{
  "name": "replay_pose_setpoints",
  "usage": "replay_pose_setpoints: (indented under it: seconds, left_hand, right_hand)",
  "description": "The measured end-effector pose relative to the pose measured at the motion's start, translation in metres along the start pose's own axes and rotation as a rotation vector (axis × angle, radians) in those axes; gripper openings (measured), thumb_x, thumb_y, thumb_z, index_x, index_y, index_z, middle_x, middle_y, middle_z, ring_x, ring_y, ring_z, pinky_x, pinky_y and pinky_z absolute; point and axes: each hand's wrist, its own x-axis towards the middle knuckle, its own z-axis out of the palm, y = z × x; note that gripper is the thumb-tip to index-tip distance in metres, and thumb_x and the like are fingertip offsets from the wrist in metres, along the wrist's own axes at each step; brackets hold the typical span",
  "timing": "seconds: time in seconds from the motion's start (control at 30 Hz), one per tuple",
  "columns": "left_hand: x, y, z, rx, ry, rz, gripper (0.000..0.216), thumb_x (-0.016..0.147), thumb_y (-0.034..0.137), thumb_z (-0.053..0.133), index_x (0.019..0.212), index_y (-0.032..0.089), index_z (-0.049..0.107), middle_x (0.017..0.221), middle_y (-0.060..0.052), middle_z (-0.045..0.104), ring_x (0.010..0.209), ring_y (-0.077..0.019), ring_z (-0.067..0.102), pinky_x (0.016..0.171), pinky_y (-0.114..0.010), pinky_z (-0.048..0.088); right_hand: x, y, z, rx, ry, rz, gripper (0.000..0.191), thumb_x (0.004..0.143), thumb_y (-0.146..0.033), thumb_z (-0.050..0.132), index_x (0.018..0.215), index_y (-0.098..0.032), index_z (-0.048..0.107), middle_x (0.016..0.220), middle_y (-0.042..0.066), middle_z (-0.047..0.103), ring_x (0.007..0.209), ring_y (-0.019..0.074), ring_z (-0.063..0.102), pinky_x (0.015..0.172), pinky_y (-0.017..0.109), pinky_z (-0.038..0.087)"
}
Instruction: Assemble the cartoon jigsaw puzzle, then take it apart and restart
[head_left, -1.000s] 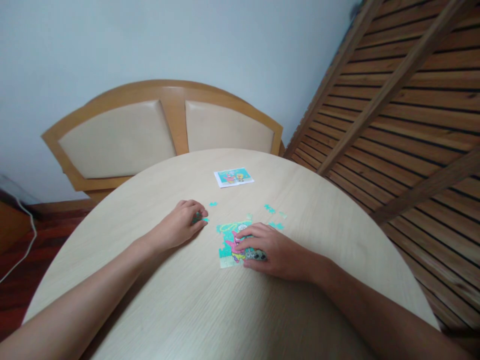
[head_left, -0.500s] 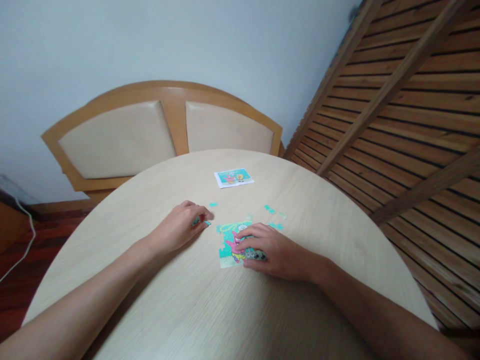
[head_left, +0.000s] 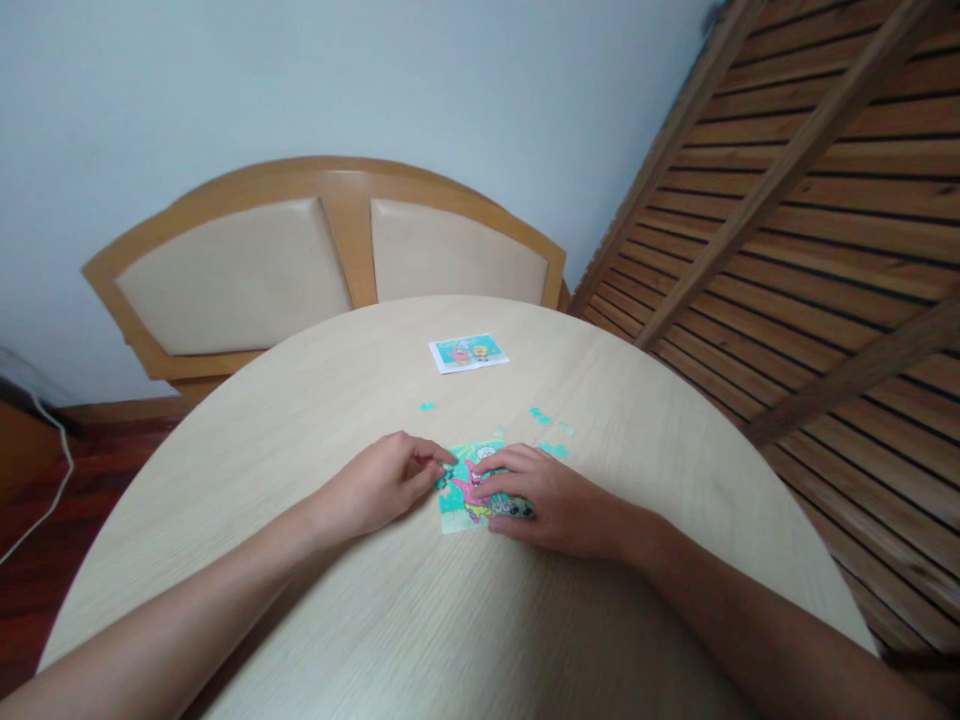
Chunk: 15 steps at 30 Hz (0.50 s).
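A partly assembled jigsaw puzzle [head_left: 456,521] lies on the table, showing a pink cartoon starfish on a turquoise ground. My left hand [head_left: 401,480] is at its left edge, thumb and forefinger pinched on a small turquoise puzzle piece [head_left: 445,477]. Across the right part of the puzzle rests my right hand [head_left: 544,500], palm down with fingers stretched out over the picture; it hides that side. Loose turquoise puzzle pieces [head_left: 553,450] lie just beyond the right hand, and a single loose piece [head_left: 427,407] sits beyond the left hand.
A picture card [head_left: 470,353] with the cartoon scene lies toward the far side of the round wooden table [head_left: 315,380]. Behind it stands a bench with a padded backrest [head_left: 240,275]. A slatted wooden panel [head_left: 810,220] rises at the right.
My left hand has moved right and slightly toward me, bringing the piece from beside the puzzle to its left edge. My right hand has stayed in place.
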Motion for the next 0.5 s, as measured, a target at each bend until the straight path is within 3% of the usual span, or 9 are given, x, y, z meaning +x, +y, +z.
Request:
replay_pose_setpoints:
  seconds: [0.1,0.5]
  left_hand:
    - [-0.0007,0.004,-0.0003,0.035,0.005,-0.023,0.029,0.093,0.033,0.05,0.096,0.017,0.074,0.083,-0.003,0.074,0.073,-0.017,0.062,0.068,-0.026,0.045]
    - [-0.0036,-0.0002,0.0026,0.059,0.012,-0.075,0.022,0.088,0.035,0.055,0.087,0.018,0.069,0.075,-0.001,0.069,0.066,-0.0157,0.057,0.06,-0.025,0.039]
  right_hand:
    - [-0.0001,0.0011,0.0003,-0.003,-0.001,-0.004,0.03,0.091,-0.033,0.071,0.119,-0.021,0.072,0.13,0.011,0.066,0.123,0.0249,0.058,0.108,0.044,0.042]
    - [-0.0004,0.0,-0.0005,0.005,-0.027,0.014,0.03,0.092,-0.032,0.07,0.121,-0.022,0.071,0.132,0.011,0.066,0.125,0.0257,0.057,0.11,0.046,0.04]
